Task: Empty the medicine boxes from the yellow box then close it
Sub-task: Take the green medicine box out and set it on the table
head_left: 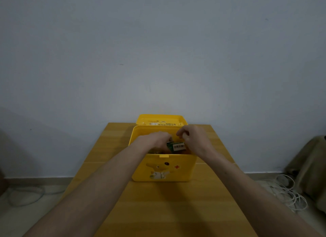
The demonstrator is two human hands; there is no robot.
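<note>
A yellow box [164, 168] with a cartoon animal and a red cross on its front stands open on the wooden table [167, 206]. Its lid [161, 120] is tipped back behind it. My left hand [155, 139] reaches down into the box, fingers curled on a green and white medicine box [176, 145] with a barcode. My right hand [192, 138] hovers over the box's right side with fingers curled, its grip hidden from view. Other contents inside the box are dark and unclear.
The table is narrow and runs toward a plain grey wall. White cables [289, 194] lie on the floor at the right next to a beige bag [310, 168]. A grey cable [26, 194] loops on the floor at the left.
</note>
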